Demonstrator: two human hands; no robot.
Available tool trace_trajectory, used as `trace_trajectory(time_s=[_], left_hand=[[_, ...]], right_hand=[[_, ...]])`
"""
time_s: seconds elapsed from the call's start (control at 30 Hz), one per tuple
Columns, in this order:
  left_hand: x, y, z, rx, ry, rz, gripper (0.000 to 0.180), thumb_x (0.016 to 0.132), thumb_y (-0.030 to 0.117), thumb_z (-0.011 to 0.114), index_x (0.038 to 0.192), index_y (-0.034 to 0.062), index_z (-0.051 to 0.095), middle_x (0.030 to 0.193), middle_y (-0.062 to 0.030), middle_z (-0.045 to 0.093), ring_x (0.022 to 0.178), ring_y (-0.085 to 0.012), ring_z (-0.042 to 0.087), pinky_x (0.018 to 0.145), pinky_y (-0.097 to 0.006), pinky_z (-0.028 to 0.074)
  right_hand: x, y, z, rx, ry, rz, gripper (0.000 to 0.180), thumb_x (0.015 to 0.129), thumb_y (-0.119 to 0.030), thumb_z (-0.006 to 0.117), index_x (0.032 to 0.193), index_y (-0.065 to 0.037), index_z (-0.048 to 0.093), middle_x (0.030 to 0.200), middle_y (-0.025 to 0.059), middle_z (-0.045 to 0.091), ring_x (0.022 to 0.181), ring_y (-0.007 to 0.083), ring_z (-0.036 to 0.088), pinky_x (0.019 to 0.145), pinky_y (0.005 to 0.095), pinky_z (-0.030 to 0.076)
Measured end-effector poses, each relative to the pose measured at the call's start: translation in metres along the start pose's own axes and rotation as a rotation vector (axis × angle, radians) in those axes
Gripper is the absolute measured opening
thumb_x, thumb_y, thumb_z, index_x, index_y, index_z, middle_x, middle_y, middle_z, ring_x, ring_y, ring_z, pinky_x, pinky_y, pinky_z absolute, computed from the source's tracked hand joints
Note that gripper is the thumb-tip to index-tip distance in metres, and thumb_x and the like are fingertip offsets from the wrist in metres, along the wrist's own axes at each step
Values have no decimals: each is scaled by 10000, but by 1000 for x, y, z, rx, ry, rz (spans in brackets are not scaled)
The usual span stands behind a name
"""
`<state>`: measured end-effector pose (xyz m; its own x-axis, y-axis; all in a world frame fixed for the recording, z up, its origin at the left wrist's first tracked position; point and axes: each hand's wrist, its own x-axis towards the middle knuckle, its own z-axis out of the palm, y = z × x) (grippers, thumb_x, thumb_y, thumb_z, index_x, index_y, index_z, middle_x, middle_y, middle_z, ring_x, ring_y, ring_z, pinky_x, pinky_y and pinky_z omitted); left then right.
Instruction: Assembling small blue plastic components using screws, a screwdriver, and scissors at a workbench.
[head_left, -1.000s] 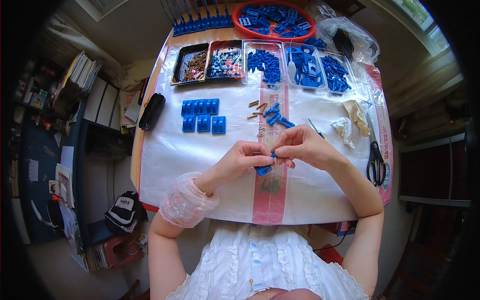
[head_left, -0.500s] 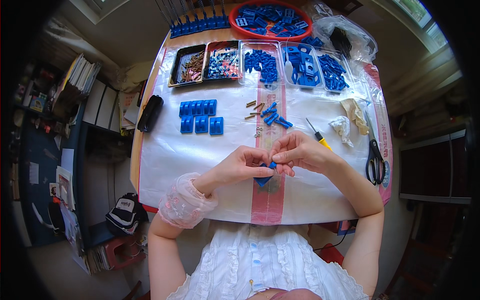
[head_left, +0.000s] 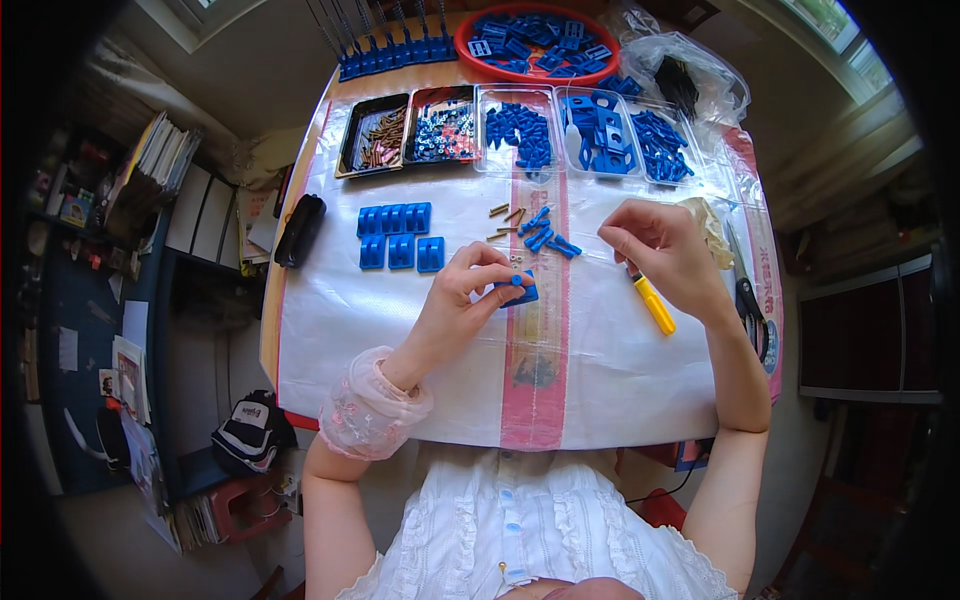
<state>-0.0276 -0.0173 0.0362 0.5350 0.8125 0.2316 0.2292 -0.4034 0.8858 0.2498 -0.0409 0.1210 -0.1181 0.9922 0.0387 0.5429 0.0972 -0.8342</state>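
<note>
The left hand [head_left: 470, 300] is pinching a small blue plastic part [head_left: 519, 289] over the white surface [head_left: 420, 340]. The right hand [head_left: 665, 250] is hovering just above a yellow-handled screwdriver [head_left: 652, 303]. Blue blocks [head_left: 398, 236] are sitting in two rows nearby. Trays [head_left: 378, 135] of little pieces are lining the far edge.

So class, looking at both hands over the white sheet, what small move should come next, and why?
Probably close the right hand on the yellow-handled screwdriver: it lies just under that hand, while the left hand pinches a small blue part, apparently ready for fastening.
</note>
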Motion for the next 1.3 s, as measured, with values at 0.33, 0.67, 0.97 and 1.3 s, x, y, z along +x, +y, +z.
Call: trace_trajectory(time_s=[0.33,0.67,0.97,1.3], left_hand=[[-4,-4,7,26,-100,-3,207,873,-45,733,1050,48,788,1028,-69,644,882,-174,649,750,-284,524],[-4,3,5,72,-95,-51,221,851,-46,751,1054,41,756,994,-47,647,767,-117,610,676,-247,498],[-2,2,5,48,-62,-88,166,835,-37,779,986,26,749,967,-40,672,761,-89,611,637,-227,486],[2,1,1,22,-87,-55,136,825,-15,790,948,0,734,921,-52,664,717,-129,638,650,-263,525]], right_hand=[[6,19,1,-384,122,-93,54,919,-50,735,937,-1,745,862,99,757,741,155,691,676,262,540],[12,22,-83,-465,538,81,125,903,-96,732,971,5,759,869,148,757,794,208,741,751,326,567],[121,139,-171,-763,550,83,208,859,-193,733,966,-24,789,940,199,763,919,351,746,882,429,582],[214,184,-148,-865,632,146,176,822,-194,776,923,-51,789,970,216,758,966,387,737,883,473,587]])
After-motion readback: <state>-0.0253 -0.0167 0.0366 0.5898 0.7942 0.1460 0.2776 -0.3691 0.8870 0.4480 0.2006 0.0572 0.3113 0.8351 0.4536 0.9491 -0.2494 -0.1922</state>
